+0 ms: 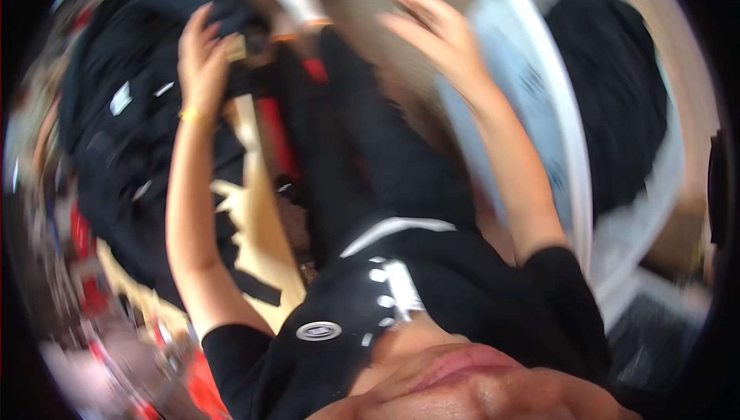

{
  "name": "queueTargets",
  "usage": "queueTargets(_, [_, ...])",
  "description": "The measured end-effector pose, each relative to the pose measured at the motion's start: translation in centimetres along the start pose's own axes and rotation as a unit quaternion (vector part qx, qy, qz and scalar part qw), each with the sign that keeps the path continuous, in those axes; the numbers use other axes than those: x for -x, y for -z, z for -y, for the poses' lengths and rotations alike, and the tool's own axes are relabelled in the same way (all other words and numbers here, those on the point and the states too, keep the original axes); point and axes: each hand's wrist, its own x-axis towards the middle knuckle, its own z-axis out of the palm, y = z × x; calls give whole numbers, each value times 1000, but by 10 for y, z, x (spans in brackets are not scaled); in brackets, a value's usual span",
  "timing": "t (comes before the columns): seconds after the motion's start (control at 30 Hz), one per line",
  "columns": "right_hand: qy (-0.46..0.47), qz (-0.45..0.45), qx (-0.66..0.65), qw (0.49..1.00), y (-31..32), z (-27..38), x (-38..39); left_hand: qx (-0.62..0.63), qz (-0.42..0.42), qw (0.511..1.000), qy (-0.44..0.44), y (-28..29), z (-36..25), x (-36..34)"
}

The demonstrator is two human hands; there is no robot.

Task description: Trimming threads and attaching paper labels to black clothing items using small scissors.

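Observation:
My left hand (202,62) is raised over the near side of a heap of black cloth (127,150), fingers apart. By its thumb shows a small yellowish piece (236,48); whether they touch is too blurred to tell. On the other side, my right hand (432,31) is stretched forward with thumb and fingers apart and nothing visible between them. It is close to the left wall of a large pale tub (566,85), which has black cloth (613,96) in it. Small white patches, perhaps labels, lie among the heap.
The heap rests on a light wooden tabletop (266,220) with its edge beside my left arm. My legs in black trousers (385,142) are between the table and tub. A dark grey crate-like thing (655,335) stands at the lower right. Red and white clutter blurs at the far left.

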Motion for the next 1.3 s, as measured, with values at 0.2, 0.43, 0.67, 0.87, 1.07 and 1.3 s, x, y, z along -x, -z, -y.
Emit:
queueTargets(0.2, [-10,-24,217,976,69,17,-79,223,110,966,77,-79,-33,31])
queueTargets(0.43, [-61,-122,604,785,297,84,-24,241,137,956,94,-90,-3,44])
queueTargets(0.67, [-353,-153,734,560,375,93,82,180,126,968,119,-75,15,65])
queueTargets(0.87, [-210,-151,770,583,421,61,80,169,128,960,183,-91,-4,71])
queueTargets(1.07, [-240,-51,757,606,468,49,58,53,124,987,83,-110,-26,79])
queueTargets(1.3, [-208,-197,695,659,429,29,22,136,144,968,156,-108,-52,110])
